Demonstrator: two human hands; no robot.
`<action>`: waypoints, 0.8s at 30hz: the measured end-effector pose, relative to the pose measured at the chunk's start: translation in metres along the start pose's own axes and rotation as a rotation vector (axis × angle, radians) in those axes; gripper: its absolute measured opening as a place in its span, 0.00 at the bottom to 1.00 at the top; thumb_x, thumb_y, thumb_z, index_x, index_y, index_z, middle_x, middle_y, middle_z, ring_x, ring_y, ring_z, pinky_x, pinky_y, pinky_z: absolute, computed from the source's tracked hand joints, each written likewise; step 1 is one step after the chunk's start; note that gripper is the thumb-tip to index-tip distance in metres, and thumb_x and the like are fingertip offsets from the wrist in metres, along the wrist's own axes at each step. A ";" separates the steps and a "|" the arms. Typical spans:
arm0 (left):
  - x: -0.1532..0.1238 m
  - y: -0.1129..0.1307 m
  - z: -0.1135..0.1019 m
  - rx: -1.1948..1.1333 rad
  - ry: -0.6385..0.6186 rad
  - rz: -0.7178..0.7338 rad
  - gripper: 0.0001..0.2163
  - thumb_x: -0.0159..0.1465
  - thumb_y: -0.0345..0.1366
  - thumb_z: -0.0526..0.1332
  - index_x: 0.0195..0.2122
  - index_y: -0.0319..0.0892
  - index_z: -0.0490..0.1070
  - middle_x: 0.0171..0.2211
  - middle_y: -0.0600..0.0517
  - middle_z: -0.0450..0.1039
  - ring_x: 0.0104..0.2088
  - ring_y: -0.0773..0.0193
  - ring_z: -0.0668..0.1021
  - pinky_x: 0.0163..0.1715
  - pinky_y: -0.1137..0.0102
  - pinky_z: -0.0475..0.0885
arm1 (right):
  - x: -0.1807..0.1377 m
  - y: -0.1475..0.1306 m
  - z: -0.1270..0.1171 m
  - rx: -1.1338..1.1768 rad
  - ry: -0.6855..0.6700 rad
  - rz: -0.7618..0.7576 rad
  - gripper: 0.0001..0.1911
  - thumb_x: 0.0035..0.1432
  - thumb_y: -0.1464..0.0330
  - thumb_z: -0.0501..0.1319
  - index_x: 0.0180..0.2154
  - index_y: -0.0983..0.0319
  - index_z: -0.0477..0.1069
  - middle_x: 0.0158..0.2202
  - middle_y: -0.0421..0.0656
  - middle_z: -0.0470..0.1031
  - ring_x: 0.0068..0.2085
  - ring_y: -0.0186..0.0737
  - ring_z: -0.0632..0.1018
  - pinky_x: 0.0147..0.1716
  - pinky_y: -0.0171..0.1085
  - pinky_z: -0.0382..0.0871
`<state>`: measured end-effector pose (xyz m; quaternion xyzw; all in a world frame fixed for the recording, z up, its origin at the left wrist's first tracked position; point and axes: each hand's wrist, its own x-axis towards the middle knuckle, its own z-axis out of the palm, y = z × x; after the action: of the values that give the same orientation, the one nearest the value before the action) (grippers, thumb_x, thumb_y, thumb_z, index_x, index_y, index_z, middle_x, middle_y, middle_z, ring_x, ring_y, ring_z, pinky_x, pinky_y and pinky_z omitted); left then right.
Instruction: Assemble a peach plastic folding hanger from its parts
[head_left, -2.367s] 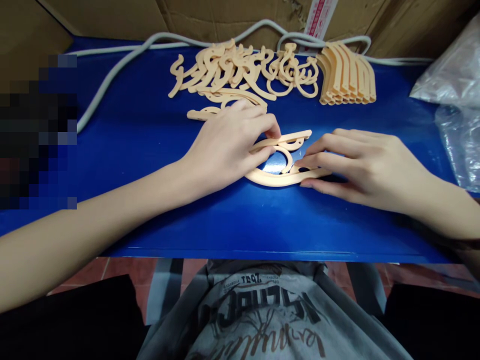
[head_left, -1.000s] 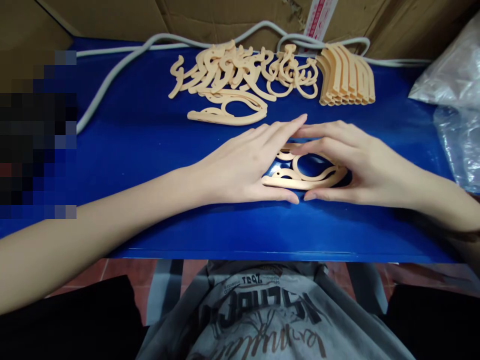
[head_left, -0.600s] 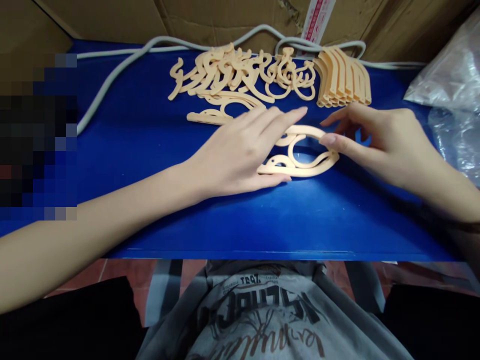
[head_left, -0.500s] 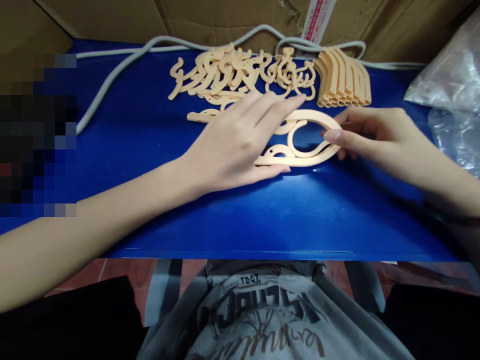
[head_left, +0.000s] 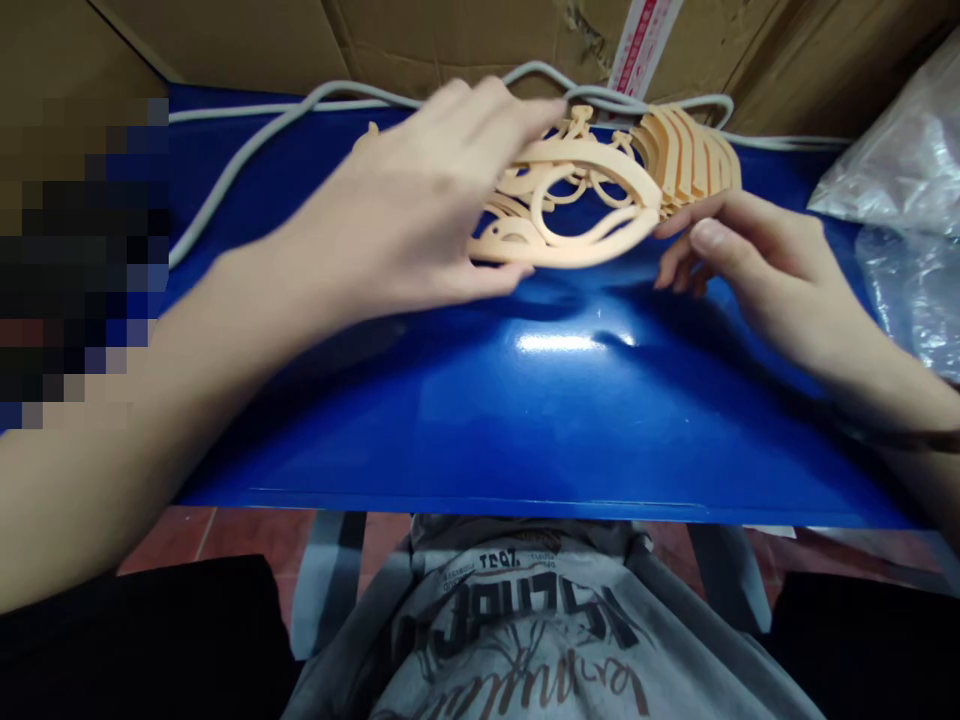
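Observation:
My left hand [head_left: 420, 195] grips a peach-coloured folded plastic hanger [head_left: 581, 257] from above, thumb along its near side and fingers over the far side. The hanger is raised above the table, its rounded end pointing right, with a curved hook inside the frame. Part of it is hidden under my palm. Close to that rounded end, my right hand [head_left: 765, 250] has its fingers apart and bent, holding nothing. Behind the hanger lie loose peach hooks [head_left: 580, 120], mostly covered by my left hand. A stack of curved hanger arms [head_left: 686, 150] stands to their right.
A grey-white cable [head_left: 247, 160] runs along the back of the blue table [head_left: 562, 430]. Cardboard [head_left: 450, 40] rises behind it. Clear plastic bags [head_left: 892, 150] lie at the right. The table's front edge is close to my body.
My left hand has lifted the hanger and carried it back and left, toward the loose pieces. My right hand has let go of its rounded end and drawn slightly right.

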<state>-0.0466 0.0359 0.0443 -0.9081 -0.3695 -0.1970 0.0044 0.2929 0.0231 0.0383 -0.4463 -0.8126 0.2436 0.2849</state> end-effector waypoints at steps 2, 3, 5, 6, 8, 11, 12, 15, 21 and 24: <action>0.003 -0.010 -0.012 0.002 -0.050 -0.043 0.49 0.71 0.67 0.58 0.79 0.28 0.66 0.73 0.32 0.72 0.72 0.33 0.74 0.77 0.42 0.70 | 0.002 0.008 -0.002 -0.191 -0.017 -0.073 0.26 0.77 0.40 0.62 0.52 0.55 0.80 0.48 0.48 0.87 0.48 0.55 0.87 0.53 0.53 0.82; 0.004 -0.015 -0.016 0.021 -0.080 -0.098 0.53 0.69 0.71 0.56 0.78 0.26 0.69 0.71 0.31 0.74 0.70 0.33 0.75 0.77 0.42 0.70 | 0.003 0.011 -0.003 -0.278 -0.039 -0.108 0.27 0.76 0.40 0.63 0.54 0.55 0.80 0.53 0.51 0.87 0.54 0.59 0.87 0.58 0.56 0.81; 0.005 -0.024 -0.022 0.044 -0.138 -0.227 0.55 0.69 0.75 0.52 0.78 0.29 0.71 0.70 0.36 0.75 0.68 0.35 0.76 0.76 0.42 0.71 | 0.004 0.017 -0.004 -0.389 -0.103 -0.177 0.29 0.77 0.41 0.61 0.58 0.57 0.81 0.60 0.57 0.84 0.63 0.65 0.84 0.67 0.61 0.77; 0.005 -0.029 -0.023 0.050 -0.151 -0.265 0.57 0.67 0.77 0.53 0.78 0.30 0.71 0.69 0.38 0.77 0.65 0.36 0.77 0.74 0.43 0.72 | 0.004 0.019 -0.004 -0.413 -0.135 -0.206 0.29 0.79 0.42 0.60 0.60 0.58 0.80 0.63 0.59 0.83 0.65 0.67 0.83 0.70 0.64 0.75; 0.004 -0.041 -0.022 0.027 -0.177 -0.287 0.61 0.60 0.82 0.55 0.76 0.32 0.74 0.66 0.39 0.79 0.61 0.39 0.78 0.72 0.45 0.74 | 0.004 0.024 -0.003 -0.419 -0.190 -0.259 0.29 0.80 0.43 0.59 0.63 0.57 0.80 0.66 0.58 0.81 0.68 0.69 0.81 0.71 0.68 0.74; 0.001 -0.061 -0.016 -0.012 -0.207 -0.264 0.59 0.60 0.80 0.62 0.76 0.33 0.74 0.69 0.42 0.78 0.63 0.38 0.76 0.75 0.45 0.71 | 0.004 0.029 -0.002 -0.422 -0.227 -0.290 0.28 0.79 0.44 0.60 0.65 0.54 0.81 0.68 0.57 0.80 0.69 0.70 0.81 0.71 0.71 0.74; 0.000 -0.066 -0.014 -0.030 -0.243 -0.243 0.59 0.60 0.81 0.63 0.77 0.34 0.74 0.70 0.44 0.78 0.63 0.41 0.76 0.74 0.48 0.73 | 0.004 0.030 -0.002 -0.423 -0.230 -0.293 0.28 0.79 0.44 0.60 0.65 0.54 0.81 0.68 0.57 0.80 0.69 0.70 0.81 0.71 0.71 0.75; -0.004 -0.077 -0.010 -0.029 -0.192 -0.266 0.55 0.62 0.79 0.63 0.77 0.38 0.74 0.70 0.48 0.79 0.61 0.45 0.78 0.74 0.51 0.73 | 0.003 0.031 -0.002 -0.418 -0.224 -0.300 0.27 0.79 0.46 0.62 0.67 0.53 0.81 0.68 0.55 0.81 0.68 0.70 0.81 0.70 0.72 0.75; -0.007 -0.085 -0.009 0.002 -0.244 -0.220 0.48 0.63 0.71 0.68 0.75 0.41 0.76 0.70 0.52 0.81 0.59 0.48 0.80 0.71 0.56 0.77 | 0.003 0.030 -0.002 -0.433 -0.226 -0.322 0.27 0.80 0.45 0.59 0.67 0.53 0.80 0.68 0.56 0.80 0.69 0.69 0.81 0.70 0.71 0.76; -0.007 -0.085 -0.011 0.002 -0.222 -0.173 0.46 0.64 0.69 0.70 0.73 0.40 0.78 0.68 0.50 0.83 0.56 0.51 0.80 0.68 0.57 0.79 | 0.003 0.029 -0.002 -0.441 -0.228 -0.316 0.27 0.81 0.45 0.59 0.67 0.53 0.80 0.68 0.56 0.80 0.69 0.69 0.81 0.70 0.71 0.75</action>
<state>-0.1125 0.0914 0.0396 -0.8890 -0.4450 -0.0943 -0.0525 0.3104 0.0396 0.0217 -0.3352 -0.9321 0.0625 0.1222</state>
